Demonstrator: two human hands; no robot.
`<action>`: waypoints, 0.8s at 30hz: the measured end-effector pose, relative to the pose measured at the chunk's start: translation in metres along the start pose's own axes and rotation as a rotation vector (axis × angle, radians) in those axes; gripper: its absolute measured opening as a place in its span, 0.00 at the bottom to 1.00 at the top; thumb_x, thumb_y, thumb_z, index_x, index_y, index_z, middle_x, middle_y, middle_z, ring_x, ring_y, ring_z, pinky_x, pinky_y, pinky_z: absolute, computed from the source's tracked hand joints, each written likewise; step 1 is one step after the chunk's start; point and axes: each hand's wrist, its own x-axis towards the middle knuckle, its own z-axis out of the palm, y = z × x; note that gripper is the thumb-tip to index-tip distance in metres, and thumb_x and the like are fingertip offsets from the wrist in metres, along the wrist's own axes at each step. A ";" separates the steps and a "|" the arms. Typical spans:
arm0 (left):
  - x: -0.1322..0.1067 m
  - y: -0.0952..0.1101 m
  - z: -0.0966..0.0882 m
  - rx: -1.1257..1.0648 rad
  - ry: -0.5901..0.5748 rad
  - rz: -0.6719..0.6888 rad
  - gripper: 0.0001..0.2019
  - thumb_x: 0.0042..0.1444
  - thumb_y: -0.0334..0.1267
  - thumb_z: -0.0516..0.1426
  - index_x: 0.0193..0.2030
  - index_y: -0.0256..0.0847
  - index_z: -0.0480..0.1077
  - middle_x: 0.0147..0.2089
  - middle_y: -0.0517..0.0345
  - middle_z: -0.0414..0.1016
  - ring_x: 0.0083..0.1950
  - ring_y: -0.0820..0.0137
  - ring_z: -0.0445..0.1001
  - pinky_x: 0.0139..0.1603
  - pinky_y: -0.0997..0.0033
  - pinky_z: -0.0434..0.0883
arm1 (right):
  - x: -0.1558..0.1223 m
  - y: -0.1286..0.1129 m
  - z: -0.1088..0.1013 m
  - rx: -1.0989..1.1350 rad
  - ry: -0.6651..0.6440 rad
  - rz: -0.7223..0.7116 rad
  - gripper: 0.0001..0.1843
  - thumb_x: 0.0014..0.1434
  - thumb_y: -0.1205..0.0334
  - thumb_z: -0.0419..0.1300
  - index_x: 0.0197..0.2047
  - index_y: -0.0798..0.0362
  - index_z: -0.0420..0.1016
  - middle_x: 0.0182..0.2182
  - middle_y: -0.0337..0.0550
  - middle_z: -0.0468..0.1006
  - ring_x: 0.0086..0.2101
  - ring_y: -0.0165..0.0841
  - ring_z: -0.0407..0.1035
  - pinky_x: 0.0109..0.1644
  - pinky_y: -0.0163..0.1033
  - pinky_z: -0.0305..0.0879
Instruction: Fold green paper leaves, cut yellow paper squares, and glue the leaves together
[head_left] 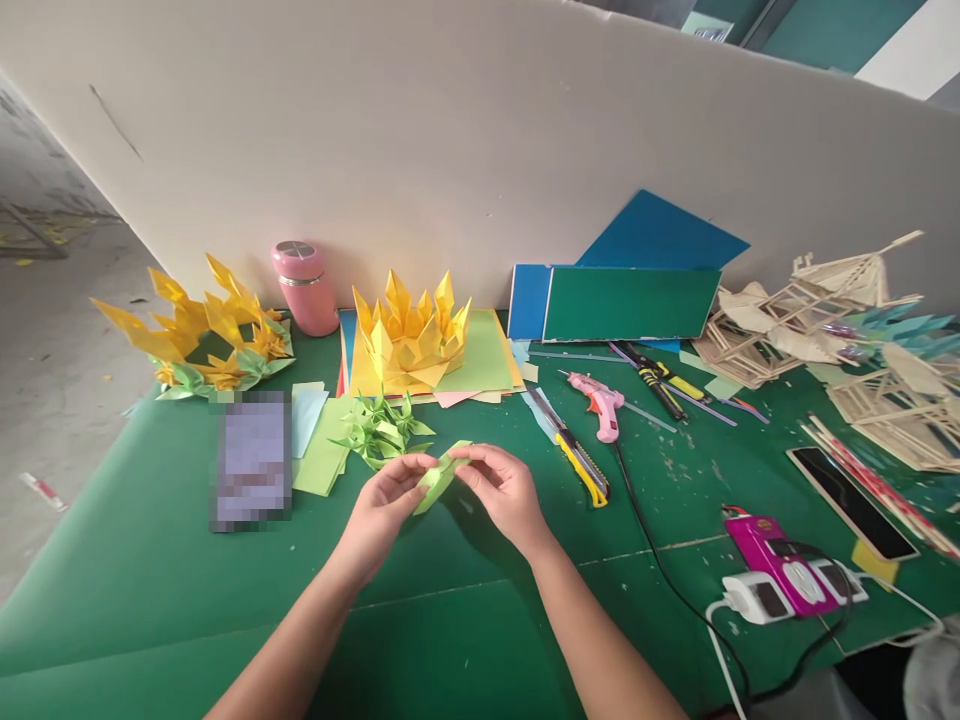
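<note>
My left hand (pixel 387 505) and my right hand (pixel 504 492) pinch a folded piece of light green paper (pixel 435 486) between them, just above the green table. The left fingers grip its near left end, the right fingers its far right end. Directly behind my left hand lies a cluster of folded green paper flowers (pixel 381 428). To its left is a stack of green paper sheets (pixel 322 465). A yellow folded-paper crown (pixel 411 338) stands behind the cluster on coloured sheets (pixel 487 350).
A yellow paper piece with green leaves (pixel 217 345), a pink flask (pixel 306 290) and a blurred-out rectangle (pixel 253 455) are left. On the right lie a utility knife (pixel 574 455), a pink glue gun (pixel 600 405) with its cord, a magenta power strip (pixel 780 565) and wooden stick models (pixel 802 310).
</note>
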 end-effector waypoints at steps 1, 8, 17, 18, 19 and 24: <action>0.000 -0.003 -0.002 0.005 0.007 -0.002 0.12 0.41 0.42 0.67 0.34 0.42 0.76 0.37 0.57 0.74 0.41 0.67 0.71 0.42 0.72 0.68 | -0.002 0.001 0.000 -0.023 0.001 0.002 0.07 0.56 0.62 0.61 0.37 0.48 0.79 0.37 0.42 0.80 0.38 0.34 0.74 0.42 0.38 0.72; -0.003 -0.008 -0.010 0.024 -0.056 -0.059 0.08 0.42 0.41 0.64 0.29 0.41 0.78 0.39 0.55 0.75 0.42 0.64 0.71 0.41 0.71 0.67 | -0.013 0.000 0.001 -0.001 -0.017 0.052 0.06 0.54 0.62 0.62 0.36 0.49 0.80 0.37 0.42 0.81 0.37 0.35 0.75 0.41 0.39 0.74; -0.005 -0.012 -0.011 0.013 -0.137 -0.050 0.12 0.44 0.43 0.66 0.35 0.41 0.77 0.45 0.54 0.73 0.43 0.64 0.72 0.46 0.65 0.71 | -0.014 0.005 -0.001 -0.076 -0.006 0.032 0.03 0.54 0.61 0.62 0.33 0.50 0.76 0.33 0.42 0.80 0.33 0.34 0.74 0.40 0.40 0.73; -0.005 -0.012 -0.010 0.002 -0.143 -0.049 0.12 0.43 0.42 0.66 0.35 0.41 0.77 0.44 0.54 0.73 0.43 0.64 0.72 0.47 0.65 0.71 | -0.014 0.005 -0.001 -0.072 -0.004 0.038 0.03 0.54 0.61 0.62 0.32 0.50 0.75 0.33 0.41 0.80 0.32 0.33 0.74 0.39 0.39 0.73; -0.005 -0.012 -0.009 -0.010 -0.145 -0.048 0.12 0.43 0.42 0.67 0.35 0.41 0.77 0.43 0.55 0.73 0.43 0.65 0.72 0.47 0.66 0.70 | -0.014 0.005 -0.001 -0.063 -0.002 0.050 0.03 0.54 0.61 0.62 0.32 0.50 0.75 0.32 0.41 0.80 0.32 0.33 0.74 0.39 0.39 0.72; -0.006 -0.012 -0.006 -0.080 -0.121 -0.076 0.13 0.41 0.39 0.68 0.35 0.40 0.75 0.37 0.58 0.73 0.38 0.69 0.71 0.43 0.71 0.69 | -0.015 0.004 0.001 -0.006 -0.015 0.128 0.06 0.52 0.59 0.64 0.32 0.51 0.73 0.30 0.40 0.78 0.30 0.33 0.73 0.37 0.38 0.72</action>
